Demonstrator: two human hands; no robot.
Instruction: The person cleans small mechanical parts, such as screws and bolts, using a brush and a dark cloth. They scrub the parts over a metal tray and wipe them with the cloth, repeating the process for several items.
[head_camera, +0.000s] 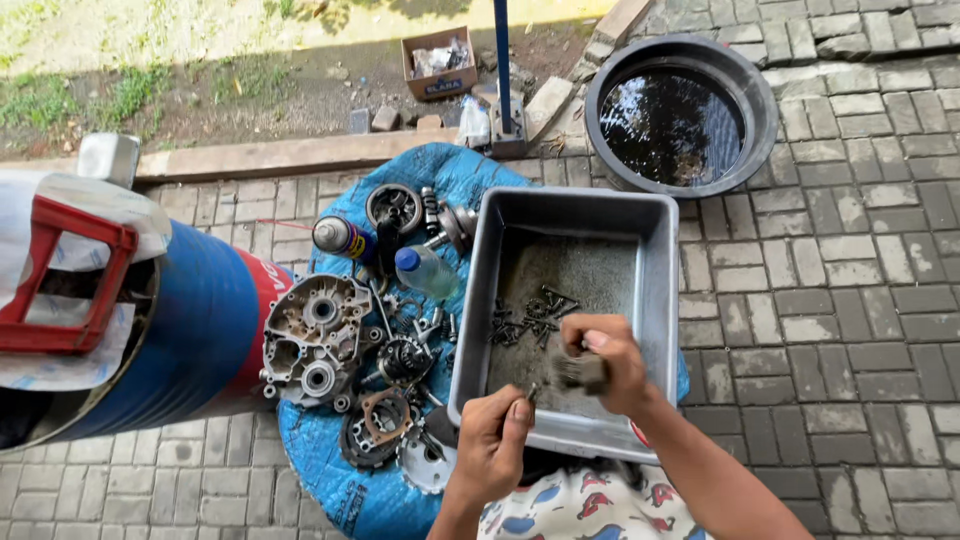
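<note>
I look down and see my left hand (492, 440) at the near edge of the grey metal tray (660, 290). Its fingers are closed in a pinch on a small dark bolt (532, 393), which stands up just above the fingertips. My right hand (603, 362) is inside the tray, just right of the left hand, and its fingers are wrapped tight around a small brush (578, 372); the brush head points left, toward the bolt, and I cannot tell whether they touch. Farther in the tray, a heap of dark bolts and screws (530, 318) lies on the dirty bottom.

The tray rests partly on a blue woven sheet (345, 495) spread over the paving stones (860, 330). On the sheet, left of the tray, there is a grey engine case half (315, 338), with gears and other round parts (385, 420) near it. At the far side of the sheet stand a spray can (340, 237) and a clear plastic bottle with a blue cap (425, 270). A blue drum (195, 335) lies at the left. At the far right a round black basin (682, 115) holds dark water.
</note>
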